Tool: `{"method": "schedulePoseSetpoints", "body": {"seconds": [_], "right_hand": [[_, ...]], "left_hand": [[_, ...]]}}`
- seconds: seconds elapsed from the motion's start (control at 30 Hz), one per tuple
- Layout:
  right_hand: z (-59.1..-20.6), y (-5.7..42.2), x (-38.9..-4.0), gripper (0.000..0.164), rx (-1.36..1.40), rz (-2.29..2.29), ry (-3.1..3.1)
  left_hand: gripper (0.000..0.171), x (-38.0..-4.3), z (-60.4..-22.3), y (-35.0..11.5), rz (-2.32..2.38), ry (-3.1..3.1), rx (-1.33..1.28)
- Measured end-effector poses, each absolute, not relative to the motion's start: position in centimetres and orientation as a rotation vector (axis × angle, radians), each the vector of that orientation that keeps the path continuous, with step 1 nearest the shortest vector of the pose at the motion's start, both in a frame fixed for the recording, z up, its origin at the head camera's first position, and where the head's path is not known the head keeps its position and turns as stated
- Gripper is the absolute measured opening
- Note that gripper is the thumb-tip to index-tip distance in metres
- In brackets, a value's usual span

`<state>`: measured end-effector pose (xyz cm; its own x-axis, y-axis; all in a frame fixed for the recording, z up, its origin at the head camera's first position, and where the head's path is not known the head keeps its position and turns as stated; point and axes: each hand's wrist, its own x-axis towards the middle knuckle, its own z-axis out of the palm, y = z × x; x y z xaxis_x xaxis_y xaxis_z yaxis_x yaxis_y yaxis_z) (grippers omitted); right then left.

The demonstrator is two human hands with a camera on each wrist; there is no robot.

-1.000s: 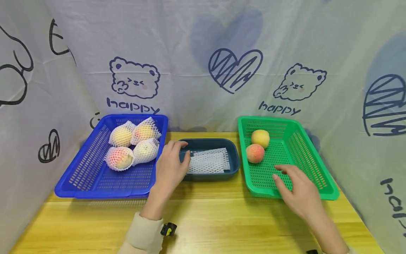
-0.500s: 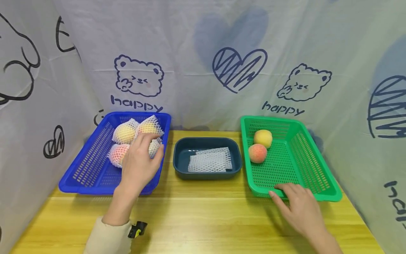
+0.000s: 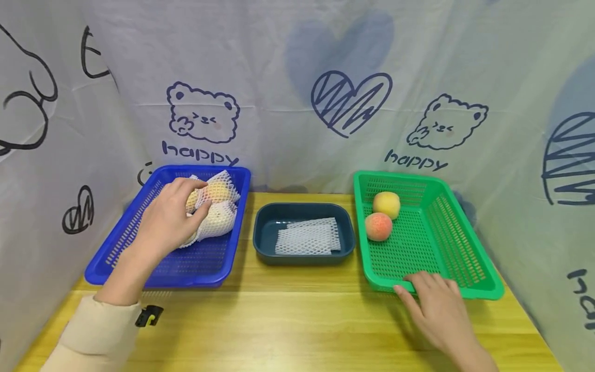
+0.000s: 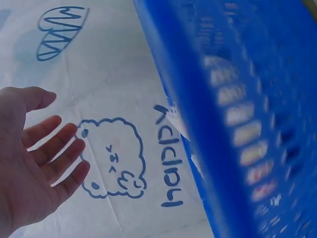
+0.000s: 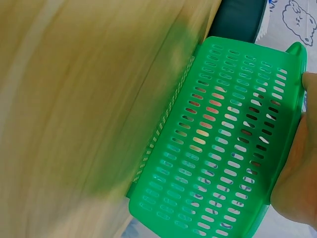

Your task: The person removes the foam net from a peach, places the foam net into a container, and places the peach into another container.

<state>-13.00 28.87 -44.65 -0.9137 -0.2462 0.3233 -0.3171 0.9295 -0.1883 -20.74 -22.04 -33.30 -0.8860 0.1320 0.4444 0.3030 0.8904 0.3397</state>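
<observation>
My left hand (image 3: 168, 216) is held over the blue basket (image 3: 228, 261), fingers loosely bent and thumb apart. In the left wrist view nothing lies in the palm of that hand (image 4: 42, 158). Several peaches in white foam nets, one a yellowish peach (image 3: 217, 219), lie in the basket, partly hidden by the hand. My right hand (image 3: 437, 305) rests at the front rim of the green basket (image 3: 465, 258), its fingers over the edge. Inside are a pinkish peach (image 3: 378, 227) and a yellow peach (image 3: 386, 205), both bare.
Between the baskets sits a dark teal tray (image 3: 304, 258) with flat white foam net sleeves (image 3: 307, 237). All stand on a wooden table (image 3: 297, 320). A printed cloth (image 3: 279, 134) hangs close behind and along both sides.
My left hand has swung left from the teal tray to above the blue basket's netted peaches. My right hand has drawn back from inside the green basket to its front rim.
</observation>
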Motion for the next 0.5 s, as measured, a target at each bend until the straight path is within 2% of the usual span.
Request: {"method": "schedulePoseSetpoints", "body": {"seconds": [0.23,0.5], "right_hand": [[-44.9,28.9,-12.8,0.035,0.403,0.335,-2.786],[-45.2,28.8,-12.9,0.033,0.400,0.317,-2.772]], "left_hand": [[0.047,-24.3,-32.8,-23.9,-0.640,-2.822,-0.463],[0.056,-28.5,-34.9,-25.7,-0.747,-2.959,-0.796]]}}
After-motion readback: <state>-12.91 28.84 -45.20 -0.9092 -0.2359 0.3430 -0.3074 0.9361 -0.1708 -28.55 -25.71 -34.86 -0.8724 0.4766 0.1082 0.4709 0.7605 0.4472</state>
